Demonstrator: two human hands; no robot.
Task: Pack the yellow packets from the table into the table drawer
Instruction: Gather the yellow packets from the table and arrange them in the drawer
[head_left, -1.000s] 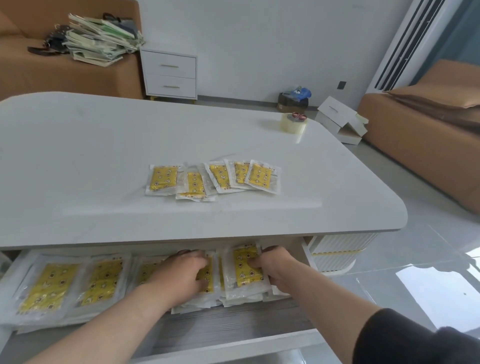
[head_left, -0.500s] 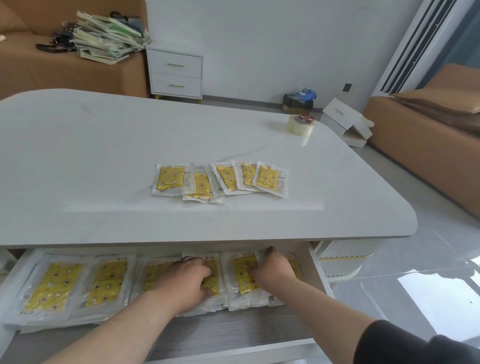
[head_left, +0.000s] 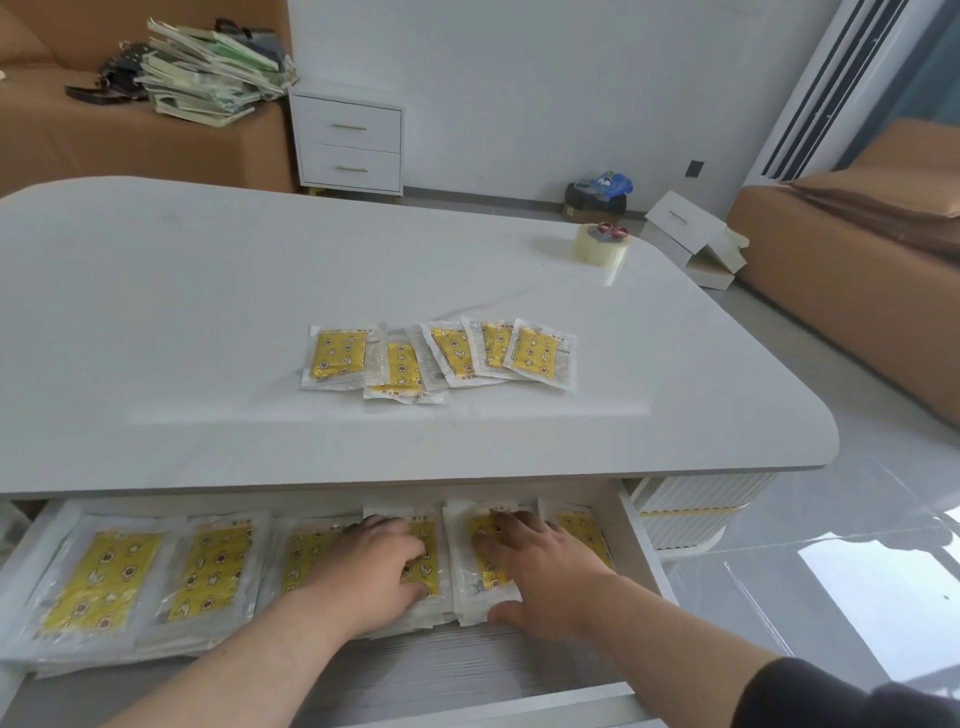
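Looking down from my head, I see the drawer (head_left: 640, 551) pulled out in front of me. It is a white box with straight walls and a gray, stripy floor. Inside it, the packed packets (head_left: 104, 571) lie in a row from the drawer's left wall to its right wall. Each one is a flat, see-through bag of crinkly plastic with a yellow square inside, dotted with little stars and moons. They sit in soft, low stacks.

My left hand (head_left: 374, 566) lies palm down on a stack near the middle of the drawer, fingers bent a little, pressing on the shiny plastic. My right hand (head_left: 540, 566) is just beside it, closer to the drawer's right wall. Its fingers are straight and spread wide on the next stack, and my thumb sits at the stack's near edge. Both hands are flat and pressing, not gripping.

Right above the drawer is the table (head_left: 208, 312), smooth and white with round corners. On it, past the drawer's back, a few loose yellow packets (head_left: 441, 358) lie fanned out and overlapping. Far beyond the drawer, toward the right, a round roll of clear tape (head_left: 600, 248) stands on the table.
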